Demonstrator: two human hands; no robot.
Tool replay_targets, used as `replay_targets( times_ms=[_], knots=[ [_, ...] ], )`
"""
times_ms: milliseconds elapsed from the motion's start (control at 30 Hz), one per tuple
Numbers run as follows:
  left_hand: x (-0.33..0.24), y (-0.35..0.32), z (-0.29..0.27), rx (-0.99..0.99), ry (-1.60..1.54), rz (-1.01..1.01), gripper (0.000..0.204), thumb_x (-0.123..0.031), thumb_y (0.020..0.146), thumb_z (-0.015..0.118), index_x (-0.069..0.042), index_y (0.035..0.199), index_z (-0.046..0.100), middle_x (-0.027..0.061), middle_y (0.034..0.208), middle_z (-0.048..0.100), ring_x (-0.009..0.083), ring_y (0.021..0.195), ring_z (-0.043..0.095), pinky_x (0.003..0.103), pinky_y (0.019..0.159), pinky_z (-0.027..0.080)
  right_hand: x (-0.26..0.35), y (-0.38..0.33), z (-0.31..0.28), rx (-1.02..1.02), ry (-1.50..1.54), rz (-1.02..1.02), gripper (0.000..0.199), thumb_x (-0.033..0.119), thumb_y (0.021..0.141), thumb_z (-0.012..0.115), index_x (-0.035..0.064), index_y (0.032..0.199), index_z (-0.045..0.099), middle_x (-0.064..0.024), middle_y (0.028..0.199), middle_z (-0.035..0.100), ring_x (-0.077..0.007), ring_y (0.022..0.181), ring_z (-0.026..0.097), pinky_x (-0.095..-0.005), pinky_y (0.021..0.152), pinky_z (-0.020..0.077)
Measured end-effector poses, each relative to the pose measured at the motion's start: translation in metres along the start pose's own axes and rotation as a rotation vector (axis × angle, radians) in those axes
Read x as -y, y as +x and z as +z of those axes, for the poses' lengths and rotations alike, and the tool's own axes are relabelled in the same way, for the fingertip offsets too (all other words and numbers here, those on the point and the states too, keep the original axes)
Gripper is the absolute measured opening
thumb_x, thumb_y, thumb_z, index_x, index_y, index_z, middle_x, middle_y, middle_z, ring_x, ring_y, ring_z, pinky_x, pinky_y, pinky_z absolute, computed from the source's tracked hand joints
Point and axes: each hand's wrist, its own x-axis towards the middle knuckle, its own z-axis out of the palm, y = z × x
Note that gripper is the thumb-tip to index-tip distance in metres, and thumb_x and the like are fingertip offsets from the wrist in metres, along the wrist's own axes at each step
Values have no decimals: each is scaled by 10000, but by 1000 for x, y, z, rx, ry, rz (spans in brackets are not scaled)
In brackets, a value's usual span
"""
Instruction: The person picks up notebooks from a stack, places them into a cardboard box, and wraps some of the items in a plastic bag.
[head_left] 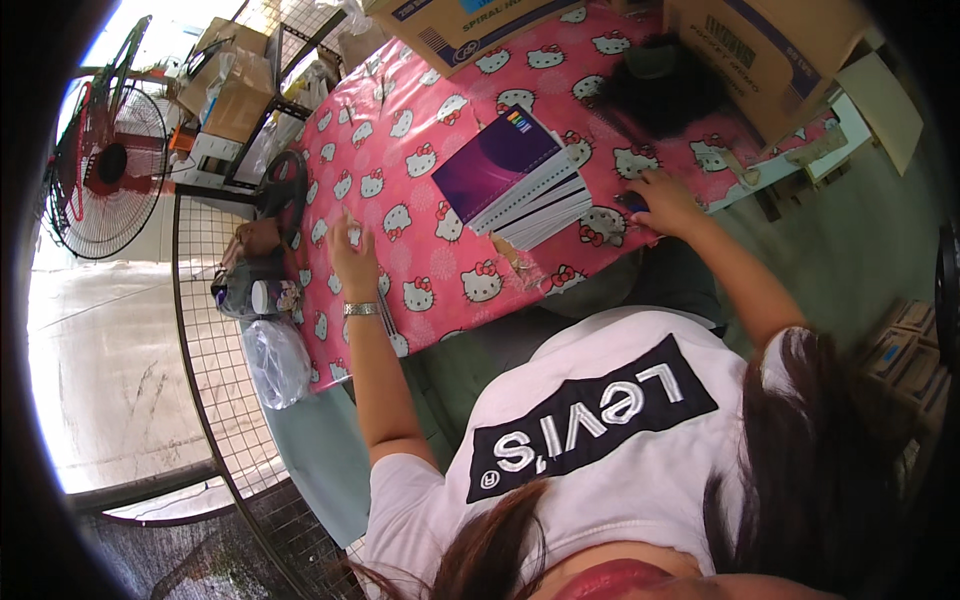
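A fanned stack of notebooks with a purple cover (497,167) lies on the table in front of me, its white punched page edges toward me. To its left, my left hand (352,262) rests on the tablecloth with fingers apart, holding nothing. A thin strip that looks like a spiral edge (386,310) shows beside that wrist, mostly hidden. Right of the stack, my right hand (668,204) is curled at the table's near edge. Its fingers close around a small dark blue thing (635,202), whose kind I cannot make out.
The pink patterned tablecloth (420,290) is torn near the stack. Cardboard boxes (770,60) and a black furry thing (660,88) stand at the far side. A plastic bag (277,362) and a white-capped jar (272,297) sit at the left edge, near a standing fan (112,165).
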Motion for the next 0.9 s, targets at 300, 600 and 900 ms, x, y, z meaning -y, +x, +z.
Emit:
replay_targets(
  times_ms=[300, 600, 900],
  knots=[
    [-277, 51, 0, 447, 184, 533, 407, -268, 763, 751, -68, 1104, 655, 86, 1115, 639, 270, 1038, 614, 386, 875, 511, -18, 125, -1, -398, -189, 178, 228, 241, 863, 594, 65, 993, 658, -107, 1056, 616, -271, 1044, 577, -462, 884, 442],
    [-261, 65, -8, 537, -63, 571, 311, -215, 767, 746, -84, 1045, 696, 57, 995, 692, 208, 718, 678, 320, 692, 548, -14, 138, 3, -163, -274, 178, 194, 188, 842, 566, 87, 982, 654, -101, 1009, 637, -256, 1001, 607, -413, 850, 442],
    [-264, 64, -8, 534, -33, 560, 267, -174, 778, 724, -82, 1028, 704, 73, 1002, 700, 194, 703, 685, 312, 669, 550, -33, 149, 13, -78, -228, 132, 283, 202, 788, 661, 74, 1040, 655, -128, 978, 659, -285, 943, 650, -450, 869, 468]
  ],
)
